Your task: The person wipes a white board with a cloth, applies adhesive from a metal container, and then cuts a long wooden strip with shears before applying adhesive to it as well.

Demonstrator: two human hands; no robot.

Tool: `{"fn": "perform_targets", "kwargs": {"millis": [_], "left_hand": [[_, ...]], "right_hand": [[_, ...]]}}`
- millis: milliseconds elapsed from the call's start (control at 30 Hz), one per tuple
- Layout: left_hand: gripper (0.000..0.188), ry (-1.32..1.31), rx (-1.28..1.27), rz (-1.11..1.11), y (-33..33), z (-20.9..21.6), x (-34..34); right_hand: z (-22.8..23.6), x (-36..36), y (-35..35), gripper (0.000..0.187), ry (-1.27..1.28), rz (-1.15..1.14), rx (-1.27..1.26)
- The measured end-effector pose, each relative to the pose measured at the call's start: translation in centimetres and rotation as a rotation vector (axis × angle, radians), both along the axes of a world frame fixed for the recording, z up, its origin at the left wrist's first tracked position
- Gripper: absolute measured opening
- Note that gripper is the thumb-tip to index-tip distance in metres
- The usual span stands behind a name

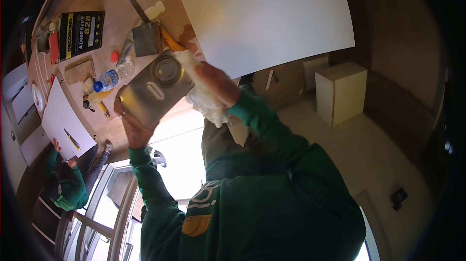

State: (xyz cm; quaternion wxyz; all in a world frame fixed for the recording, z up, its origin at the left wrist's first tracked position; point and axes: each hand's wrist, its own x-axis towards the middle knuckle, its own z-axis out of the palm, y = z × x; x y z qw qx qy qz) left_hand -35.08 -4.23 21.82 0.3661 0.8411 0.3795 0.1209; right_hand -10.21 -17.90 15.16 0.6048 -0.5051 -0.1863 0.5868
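Note:
Above the near edge of the workbench I hold up a rectangular metal can (145, 104), with its end bearing a round cap and a small handle turned up toward me. My left hand (137, 127) is closed around the can's left side. My right hand (217, 84) is at the can's right side, fingers curled around a cream-coloured, crumpled-looking thing (206, 104) pressed against it; whether this is a cloth or a crusted plastic tub I cannot tell. Just beyond the can lie a flat square metal blade (146, 39) and an orange-handled tool (171, 40).
A large white panel (272, 13) covers the bench's right part. At left stand a black adhesive tin (81, 33) and a clear bottle with a blue cap (108, 80). A co-worker in green (73, 188) handles another white panel (68, 115). A pale box (341, 93) stands at right.

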Motion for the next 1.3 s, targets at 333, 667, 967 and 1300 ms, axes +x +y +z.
{"fn": "perform_targets", "kwargs": {"millis": [333, 667, 967, 1300], "left_hand": [[0.109, -0.002, 0.100, -0.078, 5.7, 1.7, -4.9], [0.115, -0.235, -0.199, 0.006, 7.6, 0.1, -8.4], [0.106, -0.239, -0.284, 0.114, 7.4, -2.9, -10.9], [0.096, -0.201, -0.509, 0.299, 5.4, -5.3, -12.4]], "right_hand": [[4.7, -5.7, 3.7, 0.037, 0.017, 0.049, -0.044], [1.7, -1.3, 2.3, 0.031, 0.263, -0.166, -0.136], [-7.7, 4.8, 2.3, 0.024, -1.593, 0.241, -0.084], [-12.0, 12.9, 17.0, 0.017, -1.687, -0.060, 0.071]]}}
